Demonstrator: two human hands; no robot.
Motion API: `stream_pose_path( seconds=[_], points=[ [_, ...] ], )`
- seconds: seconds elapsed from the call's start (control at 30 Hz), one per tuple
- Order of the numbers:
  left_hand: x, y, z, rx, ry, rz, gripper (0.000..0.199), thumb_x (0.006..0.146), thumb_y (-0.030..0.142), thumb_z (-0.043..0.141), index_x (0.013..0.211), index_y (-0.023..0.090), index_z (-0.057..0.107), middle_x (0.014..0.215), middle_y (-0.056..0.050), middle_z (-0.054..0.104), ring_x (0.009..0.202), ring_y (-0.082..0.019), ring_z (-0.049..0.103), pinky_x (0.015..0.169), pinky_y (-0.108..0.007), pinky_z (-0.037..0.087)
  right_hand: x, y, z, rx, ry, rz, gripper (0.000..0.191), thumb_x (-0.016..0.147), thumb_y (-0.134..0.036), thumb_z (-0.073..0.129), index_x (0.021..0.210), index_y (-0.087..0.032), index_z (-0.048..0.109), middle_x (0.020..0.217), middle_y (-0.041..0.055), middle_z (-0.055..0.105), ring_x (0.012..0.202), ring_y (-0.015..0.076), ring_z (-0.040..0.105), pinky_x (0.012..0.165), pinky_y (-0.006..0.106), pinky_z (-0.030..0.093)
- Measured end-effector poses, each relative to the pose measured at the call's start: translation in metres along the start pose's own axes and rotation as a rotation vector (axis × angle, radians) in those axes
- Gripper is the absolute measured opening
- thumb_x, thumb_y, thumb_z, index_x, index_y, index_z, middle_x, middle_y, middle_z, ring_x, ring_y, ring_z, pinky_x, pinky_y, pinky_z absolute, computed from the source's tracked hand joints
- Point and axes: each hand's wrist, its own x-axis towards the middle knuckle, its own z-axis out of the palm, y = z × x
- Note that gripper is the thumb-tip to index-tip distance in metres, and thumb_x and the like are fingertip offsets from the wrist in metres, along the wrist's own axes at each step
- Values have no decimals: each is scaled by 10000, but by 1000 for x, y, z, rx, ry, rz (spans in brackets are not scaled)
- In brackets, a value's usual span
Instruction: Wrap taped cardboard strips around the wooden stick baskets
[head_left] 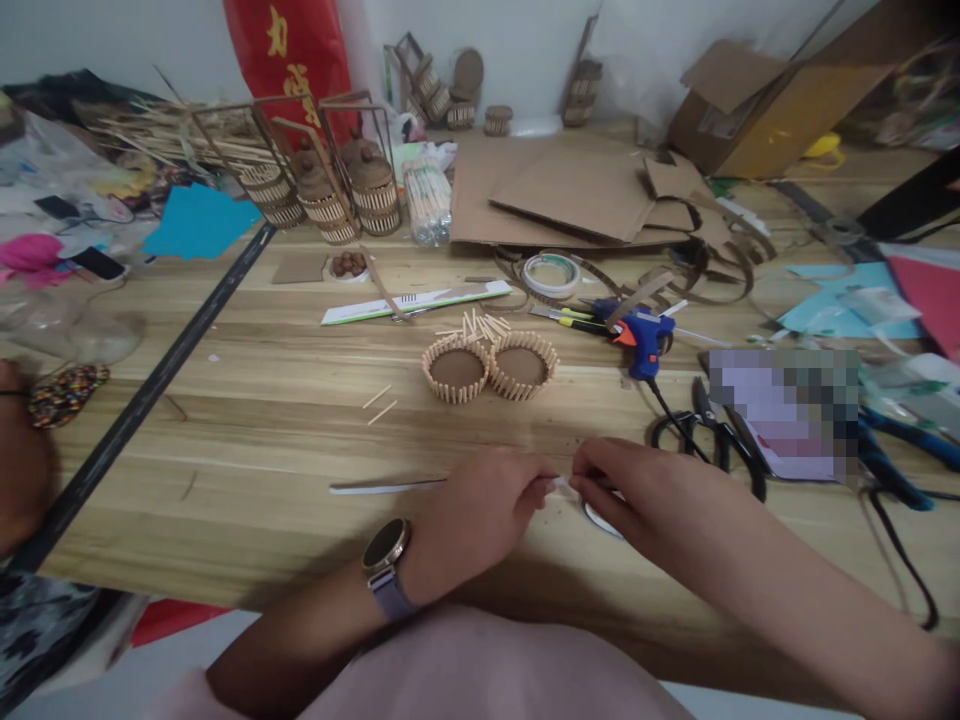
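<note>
"Two stick-walled rings [456,392]?"
"Touching, on the wooden table [262,430], with two loose sticks [382,412] nearby."
"And the hands?"
"Left hand [476,510] and right hand [649,495], fingertips pinched narrow on one pale strip [386,489]."
"Beyond?"
"One blue glue gun [643,340]; one red banner [289,60] against the pale wall [172,40]."

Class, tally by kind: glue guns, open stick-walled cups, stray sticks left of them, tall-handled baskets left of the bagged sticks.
Blue plastic glue gun: 1
Round brown-based wooden cups: 2
Thin pale wooden sticks: 2
Brown stick-walled baskets: 3
Total: 8
</note>
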Motion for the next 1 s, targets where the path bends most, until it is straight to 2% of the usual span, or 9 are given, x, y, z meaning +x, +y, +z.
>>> stream_pose_path(
  seconds=[0.13, 0.27, 0.53, 0.77, 1.0],
  points=[
    [1, 2, 0, 28, -12, -13, 191, 971, 229, 515, 938, 182, 697, 878, -34, 714, 836, -209, 646, 738, -318, 447, -4, 0, 7, 26, 110, -92, 229, 955, -305, 404, 799, -235, 556, 724, 9, 693, 602, 218, 678, 497, 286, 262],
    [2, 6, 0, 67, -13, -18, 209, 958, 233, 508, 886, 178, 696, 821, -37, 693, 787, -206, 633, 684, -313, 418, -7, 1, 10, 59, 188, -167, 266, 973, -302, 369, 781, -233, 539, 697, 0, 667, 561, 195, 662, 492, 291, 279],
    [2, 8, 0, 44, 24, -32, 160, 894, 196, 527, 863, 191, 683, 806, -27, 671, 798, -197, 624, 696, -307, 411, -9, 3, 13, 63, 203, -167, 252, 972, -295, 369, 805, -239, 549, 713, 0, 658, 567, 200, 668, 487, 298, 290],
    [3, 7, 1, 57, 87, -13, 109, 844, 176, 526, 757, 190, 589, 719, -1, 594, 721, -170, 569, 643, -296, 353, -12, 3, 13, 54, 223, -183, 208, 960, -235, 401, 830, -243, 563, 710, -3, 640, 601, 205, 681, 510, 297, 329],
    [3, 9, 2, 23, 170, 38, 108, 781, 128, 522, 697, 192, 501, 677, 15, 535, 687, -150, 522, 626, -283, 333, -13, 2, 15, 68, 354, -246, 237, 976, -245, 379, 816, -232, 554, 689, -1, 620, 552, 177, 648, 490, 286, 364]
  ],
)
